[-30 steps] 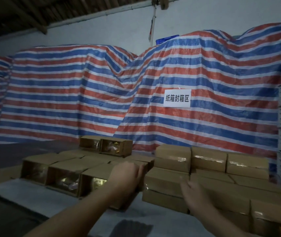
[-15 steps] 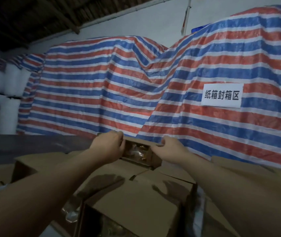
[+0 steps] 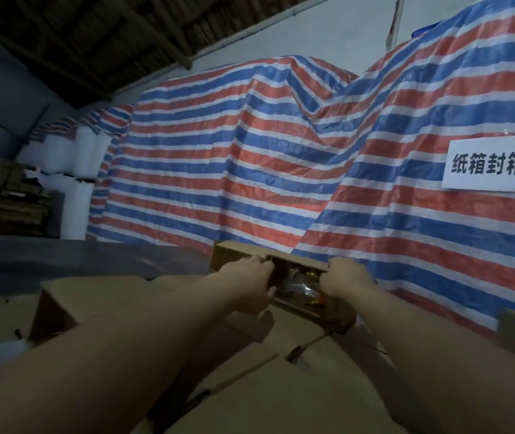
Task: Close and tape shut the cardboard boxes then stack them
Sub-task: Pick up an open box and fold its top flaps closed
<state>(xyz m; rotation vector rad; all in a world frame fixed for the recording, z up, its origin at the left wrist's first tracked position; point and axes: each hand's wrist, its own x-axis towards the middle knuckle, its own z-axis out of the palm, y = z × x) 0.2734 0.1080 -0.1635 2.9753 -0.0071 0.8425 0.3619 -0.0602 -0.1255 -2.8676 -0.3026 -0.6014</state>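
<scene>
Brown cardboard fills the lower half of the view: a field of boxes (image 3: 250, 371), several with flaps loose, and on top of them toward the far side, in front of the striped tarpaulin (image 3: 250, 151), sits the open box (image 3: 300, 277) now in hand. Its open face turns toward the person, and something glossy, apparently wrapped in clear film, shows inside. The left hand (image 3: 250, 286) is curled round the box's left end; the right hand (image 3: 345, 281) is curled round its right end, fingers bent over the upper edge. A second box stands just beside it on the left, touching or nearly so; which cannot be told. Judgement: the box is being taken up for closing, and nothing on it is taped. Risk noted: with the face open and turned sideways, any tilt toward the person could let the contents slide out. The lower boxes' loose flaps give uneven footing, so a drag could snag.
</scene>
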